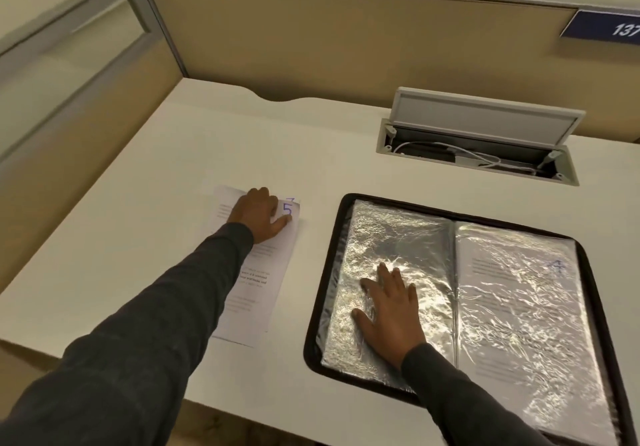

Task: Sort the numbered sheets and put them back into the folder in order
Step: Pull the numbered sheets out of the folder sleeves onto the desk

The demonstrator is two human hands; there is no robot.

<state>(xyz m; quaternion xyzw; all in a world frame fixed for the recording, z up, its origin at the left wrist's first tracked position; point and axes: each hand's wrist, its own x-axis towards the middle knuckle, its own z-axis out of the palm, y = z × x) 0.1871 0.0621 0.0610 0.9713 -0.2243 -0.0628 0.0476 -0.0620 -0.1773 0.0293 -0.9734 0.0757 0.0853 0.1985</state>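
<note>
An open black-edged folder (320, 307) with shiny plastic sleeves lies on the right of the desk. Its right-hand sleeve holds a sheet marked 4 (512, 290). My right hand (388, 310) rests flat, fingers spread, on the left-hand sleeve (398, 238). A small stack of loose printed sheets (256, 290) lies to the left of the folder, the top one marked 5 in purple at its upper right corner. Another sheet's corner shows just behind it. My left hand (259, 213) presses on the top of that stack, fingertips beside the 5.
The white desk (138, 238) has beige partition walls behind and to the left. A cable hatch (478, 148) with its lid raised and white cables inside sits behind the folder. A blue number plate (606, 25) hangs at the upper right. The desk's front edge runs near my forearms.
</note>
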